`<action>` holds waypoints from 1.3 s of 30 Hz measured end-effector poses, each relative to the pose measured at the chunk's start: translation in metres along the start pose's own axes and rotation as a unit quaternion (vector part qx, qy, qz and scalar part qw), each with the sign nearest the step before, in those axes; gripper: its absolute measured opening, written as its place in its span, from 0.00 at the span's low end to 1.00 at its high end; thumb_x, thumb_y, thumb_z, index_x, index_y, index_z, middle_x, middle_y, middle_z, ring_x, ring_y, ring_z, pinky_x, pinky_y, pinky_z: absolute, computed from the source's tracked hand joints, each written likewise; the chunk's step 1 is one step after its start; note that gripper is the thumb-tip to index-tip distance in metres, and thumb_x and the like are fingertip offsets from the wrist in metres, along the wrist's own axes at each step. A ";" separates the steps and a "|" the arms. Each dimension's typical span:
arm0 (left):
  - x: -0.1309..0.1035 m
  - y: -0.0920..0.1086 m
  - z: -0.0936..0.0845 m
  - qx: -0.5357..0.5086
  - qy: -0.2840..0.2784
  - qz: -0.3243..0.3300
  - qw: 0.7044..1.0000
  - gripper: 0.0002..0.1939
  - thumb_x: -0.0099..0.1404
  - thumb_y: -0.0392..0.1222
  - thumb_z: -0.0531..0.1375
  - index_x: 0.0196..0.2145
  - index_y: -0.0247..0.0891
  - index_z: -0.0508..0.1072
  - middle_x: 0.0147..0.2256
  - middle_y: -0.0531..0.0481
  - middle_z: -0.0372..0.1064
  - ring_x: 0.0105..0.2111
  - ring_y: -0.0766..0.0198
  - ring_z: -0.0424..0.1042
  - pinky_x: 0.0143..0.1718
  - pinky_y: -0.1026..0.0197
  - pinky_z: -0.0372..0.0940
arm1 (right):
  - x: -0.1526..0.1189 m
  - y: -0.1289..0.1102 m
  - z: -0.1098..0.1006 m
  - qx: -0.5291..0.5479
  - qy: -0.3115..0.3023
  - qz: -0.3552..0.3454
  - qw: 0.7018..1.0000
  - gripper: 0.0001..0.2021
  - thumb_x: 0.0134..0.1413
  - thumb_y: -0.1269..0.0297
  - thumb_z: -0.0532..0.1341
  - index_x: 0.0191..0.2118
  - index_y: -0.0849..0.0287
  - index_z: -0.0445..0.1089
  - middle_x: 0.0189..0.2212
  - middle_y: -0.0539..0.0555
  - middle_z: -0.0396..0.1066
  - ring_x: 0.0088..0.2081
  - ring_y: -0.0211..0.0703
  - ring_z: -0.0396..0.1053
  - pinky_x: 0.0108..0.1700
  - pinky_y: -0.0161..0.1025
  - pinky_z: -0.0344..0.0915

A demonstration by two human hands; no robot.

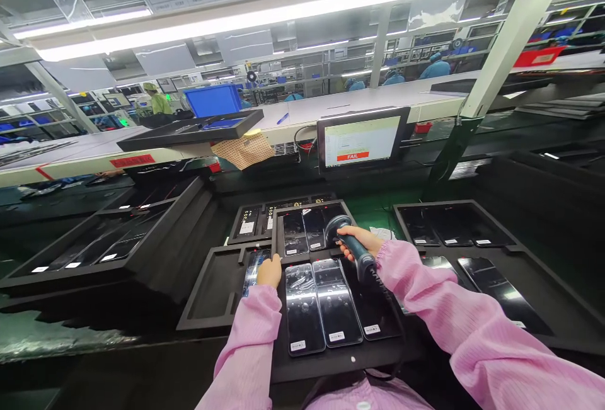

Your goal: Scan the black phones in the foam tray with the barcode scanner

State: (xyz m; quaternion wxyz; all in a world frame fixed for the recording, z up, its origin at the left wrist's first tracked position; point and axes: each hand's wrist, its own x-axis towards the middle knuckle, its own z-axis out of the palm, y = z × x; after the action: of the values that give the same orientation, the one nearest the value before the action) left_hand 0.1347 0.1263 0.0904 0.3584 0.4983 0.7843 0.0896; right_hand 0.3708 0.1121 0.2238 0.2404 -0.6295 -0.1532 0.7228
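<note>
right hand (367, 240) wrapped round the handle of a black handheld scanner (361, 256), fingers closed on the grip; scanner head sits over the right part of the upper row in the central tray (302, 369), hiding part of what lies there. left hand (269, 271) at the left tray (210, 290), curled at the right edge of a bluish-faced device (254, 269) and covering its lower end; whether it grips or only rests there, cannot tell. whether that face is lit or reflecting is unclear too. close by, the central tray's lower row holds three dark, flat phone-like devices (336, 303), all in place, each with a small white label at its near end; more of the same in the upper row. further right, the right tray (558, 290) carries others in two rows; to the left, a stack of black trays (189, 233) has labelled devices in its top one. beyond the hands, a monitor (362, 136) shows a red bar reading "fail". progress, judged from this: scanning looks to be underway, with at least one check returning a result, though which device it belongs to does not show. no mark separates scanned from unscanned, so the amount left cannot be counted; the well-stocked central and right trays suggest plenty to handle, if they are not already checked.
</note>
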 end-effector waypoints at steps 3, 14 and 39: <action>0.001 0.000 -0.001 0.003 -0.001 0.000 1.000 0.22 0.65 0.53 0.46 0.35 0.32 0.70 0.41 0.42 0.70 0.42 0.61 0.69 0.45 0.56 0.60 | -0.006 0.000 -0.020 0.003 0.018 -0.004 1.000 0.13 0.58 0.59 0.51 0.28 0.62 0.57 0.16 0.49 0.58 0.15 0.32 0.58 0.14 0.28 0.60; -0.002 0.001 -0.003 0.010 0.000 -0.003 1.000 0.22 0.65 0.54 0.46 0.36 0.32 0.70 0.41 0.42 0.70 0.42 0.61 0.69 0.45 0.55 0.60 | -0.014 0.004 -0.039 0.003 0.031 0.003 1.000 0.13 0.59 0.58 0.50 0.29 0.63 0.57 0.16 0.50 0.59 0.16 0.32 0.59 0.15 0.28 0.60; -0.001 0.000 -0.003 0.007 0.016 0.011 1.000 0.22 0.66 0.52 0.46 0.36 0.31 0.71 0.40 0.41 0.71 0.40 0.62 0.70 0.43 0.57 0.62 | -0.008 -0.005 -0.023 -0.018 0.024 -0.012 0.999 0.13 0.59 0.59 0.49 0.28 0.62 0.56 0.15 0.48 0.57 0.15 0.32 0.57 0.15 0.28 0.59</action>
State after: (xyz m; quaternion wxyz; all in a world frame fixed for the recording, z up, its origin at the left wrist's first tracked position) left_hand 0.1330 0.1259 0.0934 0.3419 0.5077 0.7850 0.0960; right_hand 0.3952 0.1101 0.2292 0.2412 -0.6493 -0.1684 0.7014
